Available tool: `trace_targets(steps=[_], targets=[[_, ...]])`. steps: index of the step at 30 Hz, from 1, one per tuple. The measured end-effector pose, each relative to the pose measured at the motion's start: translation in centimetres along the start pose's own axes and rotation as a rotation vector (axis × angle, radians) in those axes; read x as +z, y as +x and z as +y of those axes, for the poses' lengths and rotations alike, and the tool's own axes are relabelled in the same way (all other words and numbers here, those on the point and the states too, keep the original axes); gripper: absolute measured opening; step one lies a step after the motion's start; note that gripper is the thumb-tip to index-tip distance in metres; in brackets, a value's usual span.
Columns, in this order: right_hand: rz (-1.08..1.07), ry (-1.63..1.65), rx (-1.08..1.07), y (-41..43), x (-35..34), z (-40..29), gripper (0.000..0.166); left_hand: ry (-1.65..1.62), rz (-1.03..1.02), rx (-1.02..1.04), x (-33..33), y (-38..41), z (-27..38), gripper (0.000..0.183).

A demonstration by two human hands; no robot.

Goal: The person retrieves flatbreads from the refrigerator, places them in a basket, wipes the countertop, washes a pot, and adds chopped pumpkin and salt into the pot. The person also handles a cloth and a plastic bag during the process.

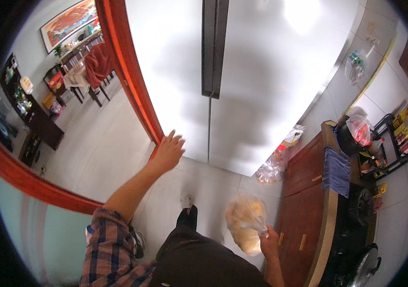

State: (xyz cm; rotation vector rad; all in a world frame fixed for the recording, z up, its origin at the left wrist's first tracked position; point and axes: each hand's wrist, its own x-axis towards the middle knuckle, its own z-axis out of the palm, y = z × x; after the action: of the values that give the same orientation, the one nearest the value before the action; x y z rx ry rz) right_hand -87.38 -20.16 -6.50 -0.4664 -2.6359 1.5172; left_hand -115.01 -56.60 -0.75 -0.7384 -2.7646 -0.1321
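Observation:
My left hand [168, 150] is raised with its fingers apart, in front of the lower left door of a white refrigerator [261, 89] and beside the red door frame. It holds nothing. My right hand [270, 241] grips the gathered neck of a clear plastic bag [246, 224] with yellowish contents that I cannot make out. The bag hangs over the tiled floor, left of the reddish wooden cabinets. A long dark handle strip [214, 50] runs down the middle of the refrigerator, above both hands.
A red door frame [127, 71] stands at the left, with a dining table beyond. Wooden cabinets [301, 201] and a counter with a blue towel [334, 172], black pot and gas stove line the right. More plastic bags [271, 170] lie beside the refrigerator.

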Motion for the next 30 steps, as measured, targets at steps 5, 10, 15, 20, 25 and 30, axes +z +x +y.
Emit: trace_targets(steps=[5,10,15,20,25,30], targets=[[0.143,-0.109,0.023,3.7,4.3,-2.4,0.021,0.332,-0.002,0.25,1.0,17.8,-6.9,0.033],[0.278,-0.143,0.216,5.2,7.6,-6.0,0.021,0.569,-0.07,0.485,4.0,28.5,-10.1,0.034],[0.349,-0.034,0.34,6.0,10.1,-5.4,0.02,-1.16,0.086,-0.162,15.3,33.0,-12.0,0.032],[0.318,0.026,0.37,8.8,11.1,-7.6,0.015,-1.427,-0.006,-0.366,10.2,32.0,-8.8,0.025],[0.22,0.121,0.269,12.4,11.3,-6.2,0.018,-1.057,0.149,-0.424,13.3,33.3,-10.4,0.024],[0.135,0.153,0.204,15.6,10.5,-3.6,0.022,-0.425,-0.192,-0.366,8.4,31.7,-8.8,0.024]])
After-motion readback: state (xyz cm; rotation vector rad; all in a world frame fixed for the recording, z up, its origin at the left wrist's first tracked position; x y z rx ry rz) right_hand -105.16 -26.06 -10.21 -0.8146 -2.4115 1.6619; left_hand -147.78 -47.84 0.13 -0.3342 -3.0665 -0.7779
